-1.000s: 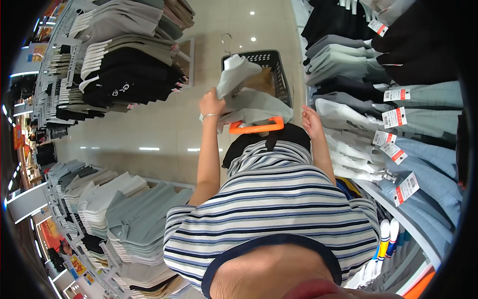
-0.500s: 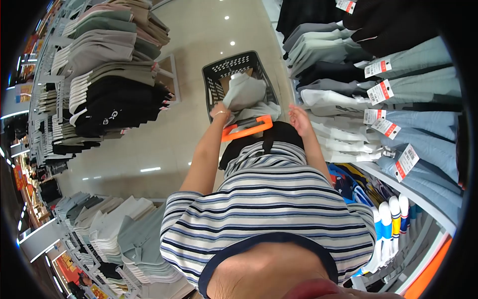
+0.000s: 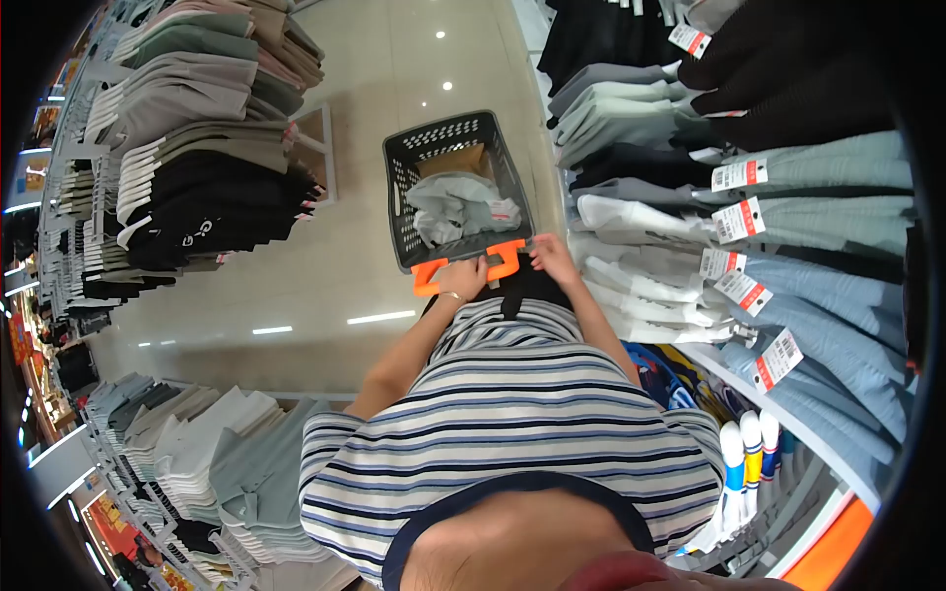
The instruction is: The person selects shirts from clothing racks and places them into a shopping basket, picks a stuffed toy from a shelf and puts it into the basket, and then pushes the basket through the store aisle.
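Note:
A dark grey shopping basket [image 3: 402, 222] with perforated sides is in front of my waist. Inside it lies a crumpled pale grey-green garment [image 3: 453, 205] with a red-and-white tag, beside a brown cardboard-like piece [image 3: 461, 161]. The basket's orange handle [image 3: 426, 277] is on the side nearest my body. My left hand [image 3: 463, 279], with a bracelet at its wrist, is closed around the handle's middle. At the handle's right end is my right hand [image 3: 554, 258], fingers loosely bent and apart; whether they touch the basket is unclear.
Close on the right is a rack of hanging clothes [image 3: 808, 217] with price tags. Left of the aisle stands another rack with black shirts [image 3: 217, 207]. Folded-looking light shirts [image 3: 212, 443] hang at lower left. Shiny tiled floor [image 3: 345, 227] runs between them.
My left hand has let go of the garment, now down in the basket, and taken hold of the handle. My right hand has moved left toward the handle's end.

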`<state>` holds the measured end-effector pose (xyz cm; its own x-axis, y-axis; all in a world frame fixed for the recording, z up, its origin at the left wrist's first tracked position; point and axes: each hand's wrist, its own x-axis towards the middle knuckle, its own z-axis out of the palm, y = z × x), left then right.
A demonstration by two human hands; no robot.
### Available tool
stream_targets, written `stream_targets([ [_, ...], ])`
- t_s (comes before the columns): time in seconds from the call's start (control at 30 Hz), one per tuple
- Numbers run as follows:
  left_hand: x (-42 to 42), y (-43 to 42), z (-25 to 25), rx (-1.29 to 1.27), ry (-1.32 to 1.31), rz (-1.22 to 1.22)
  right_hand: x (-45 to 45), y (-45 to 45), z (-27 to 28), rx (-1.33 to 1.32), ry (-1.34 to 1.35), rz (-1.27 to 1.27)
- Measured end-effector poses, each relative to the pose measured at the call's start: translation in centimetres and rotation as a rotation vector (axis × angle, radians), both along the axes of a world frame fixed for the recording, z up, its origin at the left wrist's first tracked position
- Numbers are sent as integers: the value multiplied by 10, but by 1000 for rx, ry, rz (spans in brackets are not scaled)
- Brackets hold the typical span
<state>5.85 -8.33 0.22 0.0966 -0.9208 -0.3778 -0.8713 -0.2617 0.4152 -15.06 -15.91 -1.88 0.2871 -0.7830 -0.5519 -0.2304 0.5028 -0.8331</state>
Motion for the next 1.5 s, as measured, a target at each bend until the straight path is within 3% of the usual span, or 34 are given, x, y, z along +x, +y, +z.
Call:
stream_targets([
  [0.03, -2, -2, 0, -49, -13, 61, 9, -1, 0, -118, 88, 76],
  [0.1, 0, -7, 5, 6, 22, 74, 22, -3, 6, -603, 280, 309],
  [0.23, 6, -15, -1, -8, 66, 84, 46, -2, 29, -694, 105, 803],
  [0.37, 13, -32, 0, 30, 137, 138, 61, -10, 22, -821, 353, 1073],
  [0.47, 18, -44, -6, 6, 112, 141, 73, -30, -12, -764, 336, 1068],
  [0.63, 31, -64, -5, -6, 111, 127, 86, -48, 8, -712, 348, 960],
  [1.0, 67, -110, -2, -32, 57, 126, 113, -78, -12, -969, 208, 764],
  [1.5, 128, -221, 0, 1, -51, 65, 180, -158, -16, -968, 369, 529],
])
